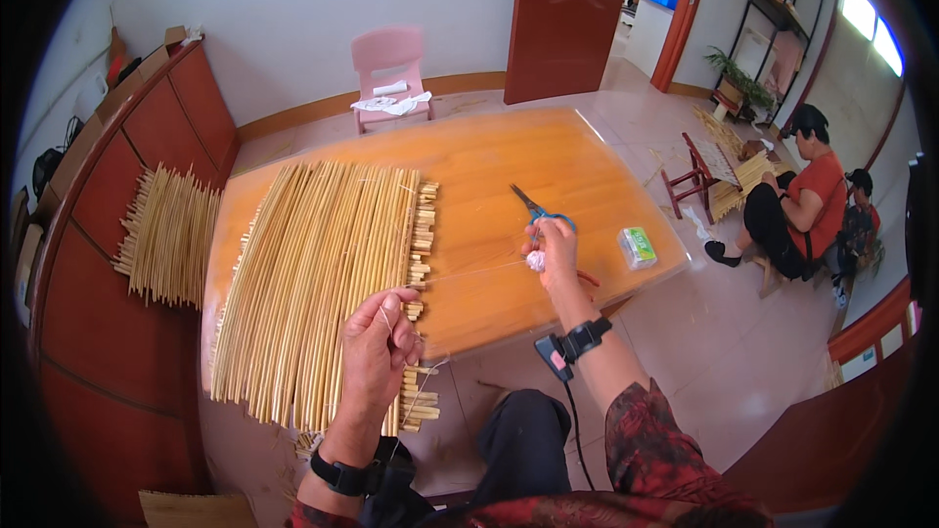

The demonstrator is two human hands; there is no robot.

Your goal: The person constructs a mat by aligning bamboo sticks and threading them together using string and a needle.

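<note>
A mat of straw-coloured reed stalks [313,284], bound side by side, covers the left of the table. Over its right edge, my left hand [377,332] pinches a thin white string [469,274] that runs across to my right hand [558,252]. My right hand is closed around a small ball of white string [535,261]. Scissors [528,201] with blue handles are right at its fingers, blades pointing away; whether the fingers grip them cannot be told. An orange-red handle [587,278] shows partly behind my right wrist.
The orange-brown wooden table [489,147] holds a small green-and-white box [637,247] at right. Another reed bundle [168,235] is by the red cabinet [98,332]. A pink chair [389,64] stands beyond. At right, a person in red [820,196] sits beside a wooden frame [699,176].
</note>
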